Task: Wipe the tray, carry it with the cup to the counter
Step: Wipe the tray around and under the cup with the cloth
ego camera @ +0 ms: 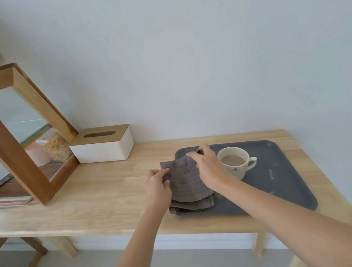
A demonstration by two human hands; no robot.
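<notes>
A dark grey tray (275, 178) lies on the right part of a light wooden table (102, 197), with pale smears on its right side. A white cup (236, 162) of milky brown drink stands on the tray, handle to the right. A grey cloth (185, 181) is lifted over the tray's left edge, its lower folds resting on the tray. My left hand (158, 187) pinches the cloth's left edge. My right hand (207, 165) grips its top edge, just left of the cup.
A white tissue box with a wooden lid (103, 145) stands against the wall at the back left. A wooden, glass-fronted cabinet (11, 135) fills the table's left end. The wall runs close behind the table. Pale floor lies below.
</notes>
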